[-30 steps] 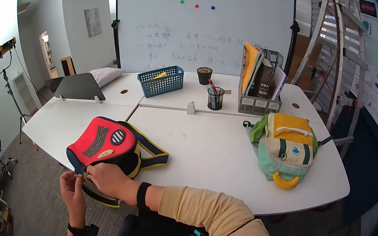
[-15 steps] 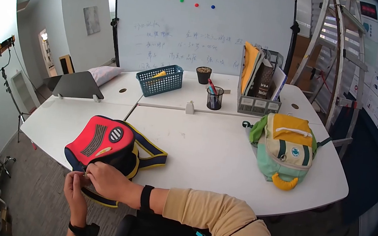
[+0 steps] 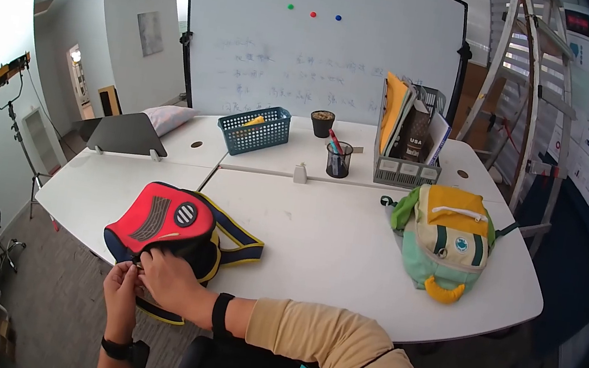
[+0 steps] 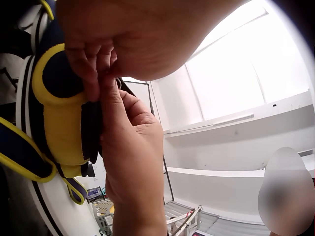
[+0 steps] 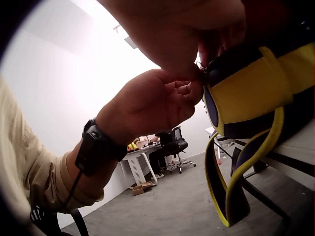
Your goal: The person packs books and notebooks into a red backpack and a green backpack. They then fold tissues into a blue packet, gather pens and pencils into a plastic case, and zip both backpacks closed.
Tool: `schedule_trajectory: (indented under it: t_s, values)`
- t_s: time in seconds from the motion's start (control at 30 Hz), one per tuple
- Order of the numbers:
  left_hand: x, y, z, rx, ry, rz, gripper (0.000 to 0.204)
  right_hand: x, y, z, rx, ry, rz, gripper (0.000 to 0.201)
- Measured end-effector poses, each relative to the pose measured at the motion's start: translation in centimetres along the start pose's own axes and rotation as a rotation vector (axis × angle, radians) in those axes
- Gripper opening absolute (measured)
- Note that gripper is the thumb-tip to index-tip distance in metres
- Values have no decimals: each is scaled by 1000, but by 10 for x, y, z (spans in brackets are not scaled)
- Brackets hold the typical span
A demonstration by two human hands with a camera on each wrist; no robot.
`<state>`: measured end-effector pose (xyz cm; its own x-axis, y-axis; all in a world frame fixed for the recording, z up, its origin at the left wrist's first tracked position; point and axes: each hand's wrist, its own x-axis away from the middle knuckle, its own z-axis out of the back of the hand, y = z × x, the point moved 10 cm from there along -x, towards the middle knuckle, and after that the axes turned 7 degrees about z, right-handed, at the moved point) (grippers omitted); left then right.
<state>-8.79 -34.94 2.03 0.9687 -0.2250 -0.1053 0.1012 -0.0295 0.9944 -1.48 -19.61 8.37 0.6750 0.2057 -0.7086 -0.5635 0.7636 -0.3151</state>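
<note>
A red and navy backpack (image 3: 168,215) with yellow trim lies at the table's front left edge. Both hands meet at its near corner. My left hand (image 3: 121,299) pinches a small metal piece (image 5: 204,70) there, thumb against fingertips. From the right, my right hand (image 3: 176,284) reaches across the bag's near side, its fingers curled at the same spot. Fingers hide most of the piece, and I cannot tell what kind it is. In the left wrist view the bag's yellow panel (image 4: 64,130) stands beside the fingers. A yellow-edged strap (image 5: 231,189) hangs below the bag.
A green, beige and yellow backpack (image 3: 445,239) lies at the table's right. Toward the back stand a blue basket (image 3: 253,133), a potted plant (image 3: 322,124), a pen cup (image 3: 338,163) and a grey file rack (image 3: 405,173). A chair arm (image 3: 190,365) is close below.
My left hand has moved up and right, closer to my right hand at the bag's corner. My right hand has shifted slightly over the bag's near side. The view has tilted slightly.
</note>
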Motion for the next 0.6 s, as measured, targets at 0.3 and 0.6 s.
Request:
schedule_trajectory:
  t_s: [0.3, 0.6]
  values:
    - [-8, -3, 2, 78, 22, 75, 30, -1, -2, 10, -57, 151, 25, 20]
    - [-36, -15, 14, -55, 66, 143, 35, 2, 0, -9, -225, 83, -8, 27]
